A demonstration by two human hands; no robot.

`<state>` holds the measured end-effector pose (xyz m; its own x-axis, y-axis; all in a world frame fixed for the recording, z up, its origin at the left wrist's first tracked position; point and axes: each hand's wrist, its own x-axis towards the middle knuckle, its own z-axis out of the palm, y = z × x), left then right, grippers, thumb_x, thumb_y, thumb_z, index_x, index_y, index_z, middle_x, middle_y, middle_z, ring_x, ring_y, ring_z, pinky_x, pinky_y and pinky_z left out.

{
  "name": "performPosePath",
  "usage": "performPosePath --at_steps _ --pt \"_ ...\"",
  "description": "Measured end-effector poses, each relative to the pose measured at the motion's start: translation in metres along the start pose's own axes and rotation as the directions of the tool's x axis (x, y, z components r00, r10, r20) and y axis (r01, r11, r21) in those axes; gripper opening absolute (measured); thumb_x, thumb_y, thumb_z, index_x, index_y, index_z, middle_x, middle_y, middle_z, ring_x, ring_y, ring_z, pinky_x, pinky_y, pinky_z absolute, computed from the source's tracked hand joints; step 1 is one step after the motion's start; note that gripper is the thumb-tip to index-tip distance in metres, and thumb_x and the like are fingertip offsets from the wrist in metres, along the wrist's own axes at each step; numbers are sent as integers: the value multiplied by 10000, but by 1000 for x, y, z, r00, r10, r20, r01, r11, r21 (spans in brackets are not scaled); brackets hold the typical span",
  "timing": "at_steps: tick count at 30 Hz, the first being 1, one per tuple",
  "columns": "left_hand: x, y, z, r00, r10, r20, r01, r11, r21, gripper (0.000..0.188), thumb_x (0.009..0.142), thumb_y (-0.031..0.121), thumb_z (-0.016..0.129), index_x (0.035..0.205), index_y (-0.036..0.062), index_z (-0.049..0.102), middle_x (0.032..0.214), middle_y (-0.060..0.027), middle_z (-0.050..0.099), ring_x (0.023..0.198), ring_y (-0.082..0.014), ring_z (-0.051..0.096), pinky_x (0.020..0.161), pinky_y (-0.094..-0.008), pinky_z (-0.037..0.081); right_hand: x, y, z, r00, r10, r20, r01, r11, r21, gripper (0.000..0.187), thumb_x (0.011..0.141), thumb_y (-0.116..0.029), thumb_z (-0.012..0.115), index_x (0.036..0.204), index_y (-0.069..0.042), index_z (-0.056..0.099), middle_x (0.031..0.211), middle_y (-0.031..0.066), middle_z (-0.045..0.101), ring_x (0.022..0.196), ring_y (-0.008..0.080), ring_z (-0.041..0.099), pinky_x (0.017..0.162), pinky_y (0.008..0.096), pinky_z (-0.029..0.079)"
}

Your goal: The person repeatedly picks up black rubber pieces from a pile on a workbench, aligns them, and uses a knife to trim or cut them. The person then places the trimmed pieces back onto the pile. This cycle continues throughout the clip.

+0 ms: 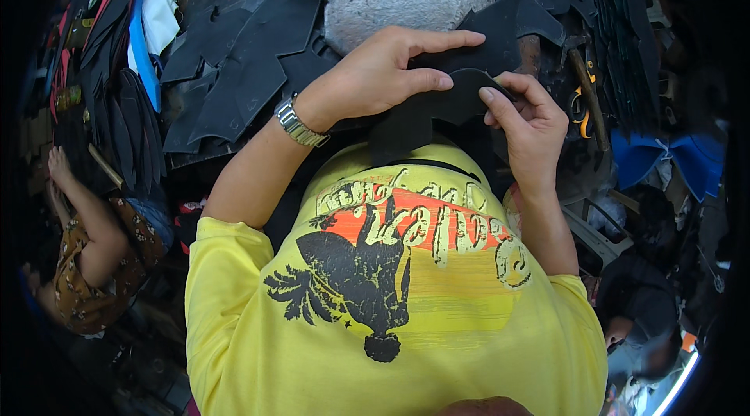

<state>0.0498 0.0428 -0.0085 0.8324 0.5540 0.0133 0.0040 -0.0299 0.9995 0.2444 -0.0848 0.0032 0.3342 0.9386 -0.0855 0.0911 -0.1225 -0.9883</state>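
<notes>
A dark, curved piece of flexible sheet lies in front of my yellow shirt, at the near edge of the work surface. My right hand pinches its upper right edge between thumb and fingers. My left hand, with a metal watch on the wrist, is above the piece's left side. Its index finger and thumb are stretched out and apart, and the thumb tip is close to the piece's top edge; I cannot tell if it touches. Just beyond the left hand sits a grey, worn block.
Black cut sheet pieces with pointed corners cover much of the table. On the right are a hammer and orange-handled scissors. Strips hang at the left beside a white cloth. Another person's arm shows at far left.
</notes>
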Motion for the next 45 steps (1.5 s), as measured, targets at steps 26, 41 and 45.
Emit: performPosePath --at_steps 26,41,45 --pt "-8 -3 10 985 78 -151 -76 997 20 438 949 78 724 1382 59 663 1332 -80 706 1153 -133 667 1006 -282 530 -6 6 10 994 72 -80 -27 887 461 764 863 112 747 1499 -9 341 872 86 658 625 125 656 575 224 538" --pt "-12 -3 12 992 20 -128 -33 995 -95 442 942 77 734 1379 62 667 1311 -87 711 1120 -133 678 980 -275 548 -1 10 -1 977 198 83 -213 851 479 217 897 19 762 1096 35 676 930 106 726 611 104 631 542 205 506" --pt "-12 -6 14 985 40 -166 -56 995 -88 458 928 78 750 1378 61 667 1321 -81 706 1147 -135 666 994 -279 539 5 10 -6 955 248 164 -297 802 518 224 898 9 762 1102 27 669 927 106 726 607 112 635 535 212 516"
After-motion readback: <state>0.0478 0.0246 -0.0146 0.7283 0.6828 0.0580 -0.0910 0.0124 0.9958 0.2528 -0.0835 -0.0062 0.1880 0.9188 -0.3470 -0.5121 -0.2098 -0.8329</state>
